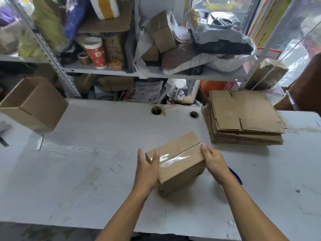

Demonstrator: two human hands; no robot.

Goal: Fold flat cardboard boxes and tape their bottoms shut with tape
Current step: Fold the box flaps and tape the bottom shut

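— So, what's at the far left of your view?

— I see an assembled brown cardboard box lying on its side at the left edge of the white desk, its open mouth facing up and away from me. Just below it a small metal blade-like strip lies flat on the desk.

— And in the middle?

— My left hand presses against the left end of the small folded brown cardboard box, fingers straight, thumb side over the top edge. The box sits tilted on the desk near its centre, the seam on its upper face covered by a strip of clear shiny tape.

— Your right hand?

— My right hand grips the right end of that box, fingers curled down over the edge by the tape's end. Under my right forearm I catch a blue-edged object, mostly hidden; I can't tell what it is.

— Further right?

— A stack of flat brown cardboard blanks rests at the desk's back right, well apart from the box I hold.
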